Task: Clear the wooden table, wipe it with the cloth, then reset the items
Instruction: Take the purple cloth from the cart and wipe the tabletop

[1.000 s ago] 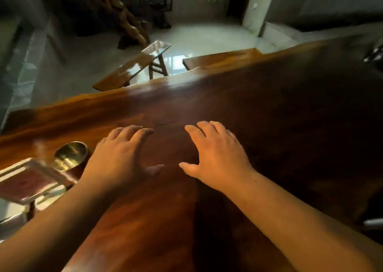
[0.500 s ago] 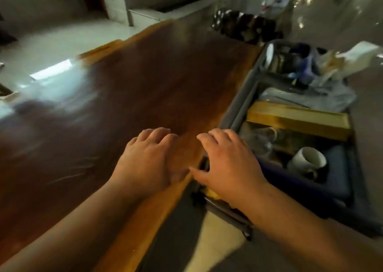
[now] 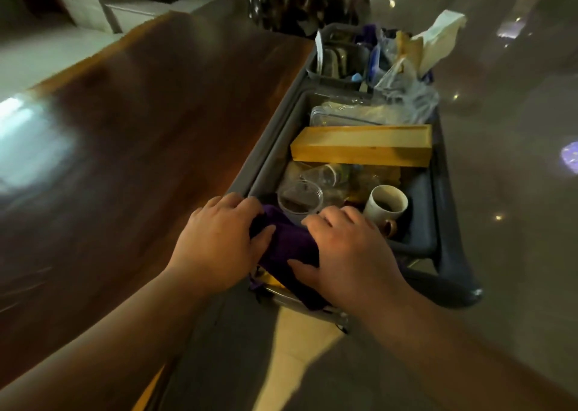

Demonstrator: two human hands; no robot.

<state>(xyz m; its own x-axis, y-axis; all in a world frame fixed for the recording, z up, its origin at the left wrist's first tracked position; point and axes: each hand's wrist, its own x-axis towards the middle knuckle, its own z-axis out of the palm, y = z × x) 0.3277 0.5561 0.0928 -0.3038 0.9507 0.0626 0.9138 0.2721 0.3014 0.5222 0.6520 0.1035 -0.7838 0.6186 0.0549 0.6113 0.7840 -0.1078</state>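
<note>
Both hands are gripping the purple cloth (image 3: 286,248) at the near end of the grey cart (image 3: 450,254) beside the wooden surface (image 3: 140,135): left hand (image 3: 219,244) is curling fingers over its left side, right hand (image 3: 350,254) is pressing on its right. Behind the cloth, a clear plastic cup (image 3: 300,201), white mug (image 3: 387,207) and long wooden box (image 3: 361,149) are sitting in the cart tub.

Glossy dark wooden table (image 3: 150,122); soft matt purple cloth (image 3: 287,248); pale raw-wood box (image 3: 359,149); clear plastic cup (image 3: 300,199).
</note>
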